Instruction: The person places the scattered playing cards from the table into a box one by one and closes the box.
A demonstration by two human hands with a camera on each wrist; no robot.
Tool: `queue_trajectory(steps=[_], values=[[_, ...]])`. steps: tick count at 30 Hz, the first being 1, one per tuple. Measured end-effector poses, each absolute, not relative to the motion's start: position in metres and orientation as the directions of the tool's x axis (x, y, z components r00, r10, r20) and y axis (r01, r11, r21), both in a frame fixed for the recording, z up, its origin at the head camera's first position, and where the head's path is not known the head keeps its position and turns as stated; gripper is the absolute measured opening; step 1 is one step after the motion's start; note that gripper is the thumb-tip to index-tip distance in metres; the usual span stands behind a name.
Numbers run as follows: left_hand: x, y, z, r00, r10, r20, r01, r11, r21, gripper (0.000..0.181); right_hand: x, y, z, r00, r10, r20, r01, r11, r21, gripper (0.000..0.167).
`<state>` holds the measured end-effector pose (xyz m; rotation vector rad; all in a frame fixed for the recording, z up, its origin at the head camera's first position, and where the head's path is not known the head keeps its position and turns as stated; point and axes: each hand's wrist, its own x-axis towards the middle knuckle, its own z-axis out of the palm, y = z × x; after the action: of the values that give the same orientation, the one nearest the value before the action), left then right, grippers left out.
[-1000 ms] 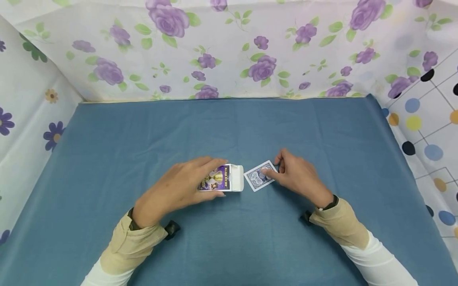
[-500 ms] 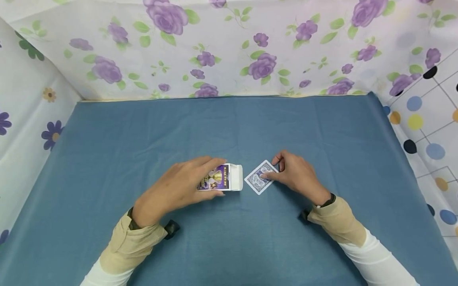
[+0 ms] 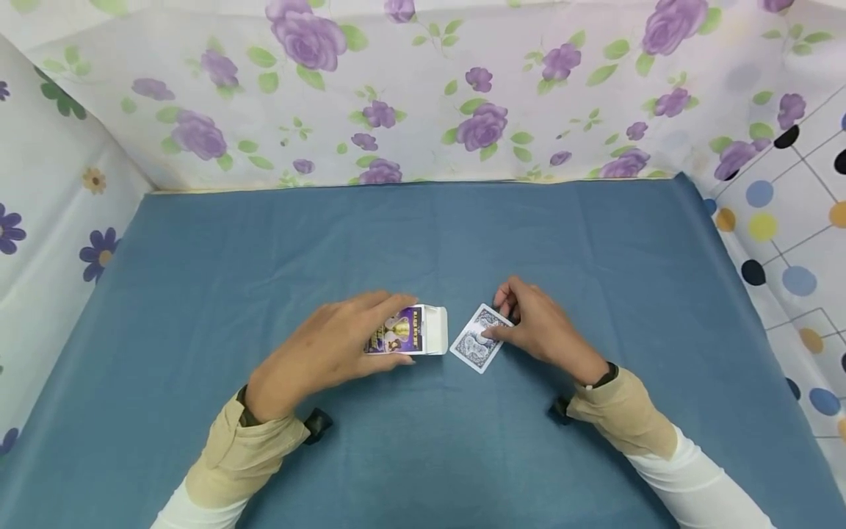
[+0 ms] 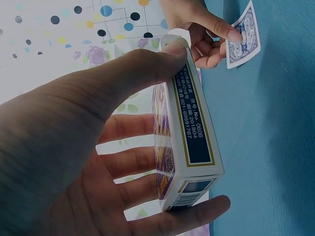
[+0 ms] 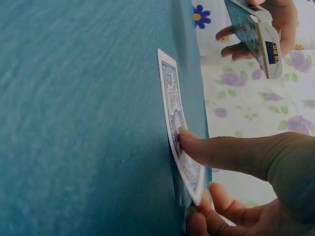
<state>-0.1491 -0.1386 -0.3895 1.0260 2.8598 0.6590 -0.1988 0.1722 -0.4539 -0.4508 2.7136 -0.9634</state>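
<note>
In the head view my left hand (image 3: 324, 349) holds a purple and white playing card box (image 3: 403, 330), thumb and fingers on opposite sides. The box's white end, with a flap (image 3: 436, 330), points right. The left wrist view shows the thumb on a dark printed side panel (image 4: 194, 132) of the box. Just right of it, my right hand (image 3: 545, 323) pinches a playing card (image 3: 472, 349) with a blue patterned back. In the right wrist view the thumb (image 5: 202, 150) presses the card's back, and fingertips (image 5: 199, 221) meet its near end, which looks raised off the cloth.
A blue cloth (image 3: 423, 242) covers the table. Behind it hangs a white sheet with purple flowers (image 3: 482, 125). A flowered sheet (image 3: 53, 169) stands at the left and a dotted sheet (image 3: 800, 250) at the right.
The card has turned counterclockwise in the head view, its left end swinging toward me. My right hand has shifted slightly left, its fingers curling more. The left hand and box have stayed put.
</note>
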Motion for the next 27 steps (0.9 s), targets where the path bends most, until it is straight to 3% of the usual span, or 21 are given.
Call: queue_trajectory(steps=[5,11,18,27], values=[[-0.147,-0.141,-0.392,-0.79,0.603,0.112,0.589,0.695,0.412,0.069,-0.201,0.173,-0.454,-0.89,-0.451,-0.068,-0.279,0.657,-0.7,0.046],[-0.148,-0.142,-0.39,-0.791,0.603,0.107,0.585,0.691,0.425,0.068,-0.203,0.177,-0.452,-0.853,-0.519,-0.053,-0.246,0.489,-0.837,0.04],[-0.149,-0.142,-0.389,-0.794,0.598,0.106,0.58,0.696,0.423,0.069,-0.203,0.179,-0.443,-0.87,-0.489,-0.069,-0.173,0.433,-0.884,0.022],[-0.15,-0.144,-0.39,-0.793,0.598,0.113,0.585,0.697,0.415,0.07,-0.204,0.179,-0.433,-0.887,-0.457,-0.061,-0.101,0.322,-0.941,0.022]])
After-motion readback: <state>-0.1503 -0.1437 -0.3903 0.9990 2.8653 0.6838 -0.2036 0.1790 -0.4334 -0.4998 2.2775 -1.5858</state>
